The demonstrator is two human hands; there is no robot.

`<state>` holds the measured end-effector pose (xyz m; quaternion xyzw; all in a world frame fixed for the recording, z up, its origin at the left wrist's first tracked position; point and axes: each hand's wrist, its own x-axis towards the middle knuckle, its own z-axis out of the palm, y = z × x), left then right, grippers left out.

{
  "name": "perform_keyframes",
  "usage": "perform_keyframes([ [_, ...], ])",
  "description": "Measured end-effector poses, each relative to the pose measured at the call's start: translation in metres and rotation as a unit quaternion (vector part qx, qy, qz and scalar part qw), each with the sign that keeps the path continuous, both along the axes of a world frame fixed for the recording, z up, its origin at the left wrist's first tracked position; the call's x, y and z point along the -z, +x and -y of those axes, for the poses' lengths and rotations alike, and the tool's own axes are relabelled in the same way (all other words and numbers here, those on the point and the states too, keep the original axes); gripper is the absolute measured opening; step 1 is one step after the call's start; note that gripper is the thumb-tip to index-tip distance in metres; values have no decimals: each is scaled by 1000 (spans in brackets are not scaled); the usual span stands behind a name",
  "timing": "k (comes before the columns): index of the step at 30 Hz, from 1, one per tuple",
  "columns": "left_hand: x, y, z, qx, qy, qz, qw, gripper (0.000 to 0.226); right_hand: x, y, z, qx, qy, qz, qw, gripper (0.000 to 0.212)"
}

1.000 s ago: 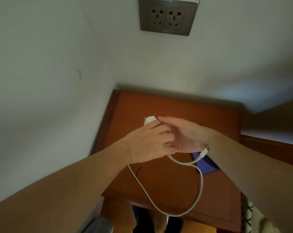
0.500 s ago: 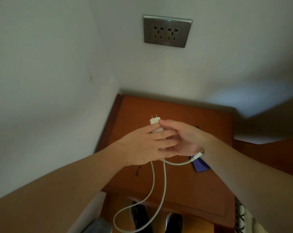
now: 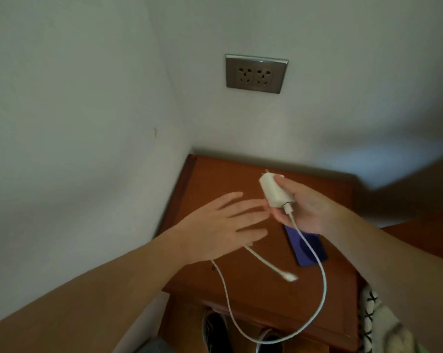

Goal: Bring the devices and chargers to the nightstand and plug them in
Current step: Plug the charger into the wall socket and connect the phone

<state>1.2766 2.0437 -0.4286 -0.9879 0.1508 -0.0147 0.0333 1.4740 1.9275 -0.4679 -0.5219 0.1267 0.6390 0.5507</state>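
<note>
room: corner of two pale walls; a grey double socket [image 3: 256,73] is set in the far wall above the nightstand [image 3: 240,174].
surface: reddish-brown wood, pushed into the corner.
phone [image 3: 314,247]: dark blue, flat on the nightstand, near the right wrist.
right hand [image 3: 304,207]: fingers curled round the white charger [image 3: 275,193], held above the nightstand.
cable [image 3: 319,296]: white, loops past the front edge; its loose end is blurred.
left hand [image 3: 220,225]: fingers straight and spread, cable passing beneath the palm.
floor: dark shoes [image 3: 215,327].

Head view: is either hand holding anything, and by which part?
The right hand grips the white charger around its body, near the cable end. The left hand is open; the cable passes beneath it.
</note>
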Motion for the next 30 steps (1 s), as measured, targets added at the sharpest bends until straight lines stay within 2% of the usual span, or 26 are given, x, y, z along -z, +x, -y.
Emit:
perform_keyframes([
  [1,3,-4,-2,-45,-59,-10,997,33,-6,6,3,8,-11,17,1000,55],
  [3,8,-12,1,-155,-184,-48,969,25,-18,17,7,20,-17,65,998,62],
  [5,21,-15,-3,-286,-255,-109,917,21,-34,26,8,19,-17,119,993,74],
  [6,26,-15,-3,-336,-285,-107,891,21,-42,28,7,15,-15,145,989,76],
  [8,39,-12,-5,-433,-350,-84,827,17,-53,31,2,13,-5,185,983,72],
  [10,49,0,-5,-498,-401,-106,762,15,-60,30,-8,14,-12,216,976,61],
  [12,64,11,-4,-516,-430,-146,727,24,-63,27,-21,23,-16,251,968,54],
  [13,71,16,-3,-510,-428,-162,728,27,-64,25,-27,23,-16,272,962,53],
  [15,88,22,-5,-487,-388,-180,762,28,-63,25,-39,20,-4,300,954,48],
  [18,108,30,-15,-470,-279,-191,815,36,-58,26,-55,24,46,273,961,42],
  [22,122,30,-29,-457,-239,-214,830,48,-53,27,-76,43,96,227,968,35],
  [25,125,31,-45,-458,-218,-229,831,51,-53,27,-92,82,90,190,974,32],
  [27,115,44,-57,-441,-234,-196,844,52,-58,28,-101,106,75,187,974,23],
  [28,104,55,-62,-439,-284,-162,837,48,-61,29,-104,107,70,206,970,19],
  [29,88,70,-67,-449,-368,-116,806,43,-63,29,-107,102,63,235,965,17],
  [30,68,85,-70,-466,-479,-74,741,36,-65,27,-110,94,54,274,956,18],
])
